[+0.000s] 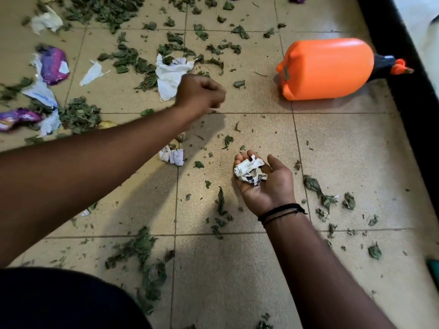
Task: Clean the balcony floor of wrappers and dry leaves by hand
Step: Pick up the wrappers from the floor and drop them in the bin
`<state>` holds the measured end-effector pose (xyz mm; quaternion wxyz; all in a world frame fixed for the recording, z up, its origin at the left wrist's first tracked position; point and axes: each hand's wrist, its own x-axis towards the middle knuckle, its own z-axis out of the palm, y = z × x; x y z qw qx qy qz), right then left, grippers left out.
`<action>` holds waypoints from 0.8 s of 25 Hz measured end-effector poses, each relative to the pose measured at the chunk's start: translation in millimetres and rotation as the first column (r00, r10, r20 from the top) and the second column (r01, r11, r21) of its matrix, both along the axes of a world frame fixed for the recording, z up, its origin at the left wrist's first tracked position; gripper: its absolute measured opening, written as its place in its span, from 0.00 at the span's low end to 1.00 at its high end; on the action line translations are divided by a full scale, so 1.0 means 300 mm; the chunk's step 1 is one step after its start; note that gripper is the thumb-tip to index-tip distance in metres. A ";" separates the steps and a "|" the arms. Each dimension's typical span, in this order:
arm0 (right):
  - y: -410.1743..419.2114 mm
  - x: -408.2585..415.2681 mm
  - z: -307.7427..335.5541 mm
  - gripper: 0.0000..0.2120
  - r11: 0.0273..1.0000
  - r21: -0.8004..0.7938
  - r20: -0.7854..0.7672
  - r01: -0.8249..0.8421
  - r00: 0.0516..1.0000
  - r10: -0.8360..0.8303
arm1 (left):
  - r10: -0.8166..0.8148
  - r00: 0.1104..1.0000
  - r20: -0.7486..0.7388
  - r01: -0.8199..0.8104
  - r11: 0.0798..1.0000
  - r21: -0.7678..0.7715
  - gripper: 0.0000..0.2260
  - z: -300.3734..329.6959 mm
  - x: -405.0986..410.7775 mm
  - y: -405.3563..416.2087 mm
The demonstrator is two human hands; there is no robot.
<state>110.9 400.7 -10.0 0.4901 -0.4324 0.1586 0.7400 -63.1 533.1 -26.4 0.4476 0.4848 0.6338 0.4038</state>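
Nearest: dark cloth [59, 302] fills the lower left corner, over dry green leaves [140, 252] strewn on the beige tiled floor [228, 281].
Left edge wrappers: crumpled purple foil wrapper [54, 65] lies beside torn white plastic scraps [42, 91]; a second purple wrapper [16, 118] sits below it, against a heaped clump of leaves [80, 115].
Far left: pale crumpled wrapper [46, 21] rests at the border of a dense leaf patch.
Left hand [199, 95]: blurred, back upward, fingers curled into a loose fist above the floor; whether it holds anything, I cannot tell.
Paper under it: flat torn white paper sheet [169, 76] lies just beside the fist, ringed by leaves.
Small scrap: crumpled white printed paper bit [172, 156] lies on the tile below the left forearm.
Right hand [263, 179]: palm up, fingers half open and cupped, cradling a crumpled white paper wad [248, 170] with dark print; black cord bracelets [280, 211] circle the wrist.
Open room: tiles between the two forearms carry only thin leaf crumbs; thicker leaves [320, 193] lie right of the right wrist.
Right obstacle: orange plastic jug-shaped sprayer [327, 68] lies on its side, nozzle toward the wall.
Right edge: black raised border [403, 67] runs diagonally, closing the floor.
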 end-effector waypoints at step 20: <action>0.025 -0.130 0.027 0.18 0.996 0.037 0.001 -0.085 0.996 0.085 | -0.041 0.825 -0.563 0.048 0.999 -0.002 0.08 -0.086 -0.432 -0.357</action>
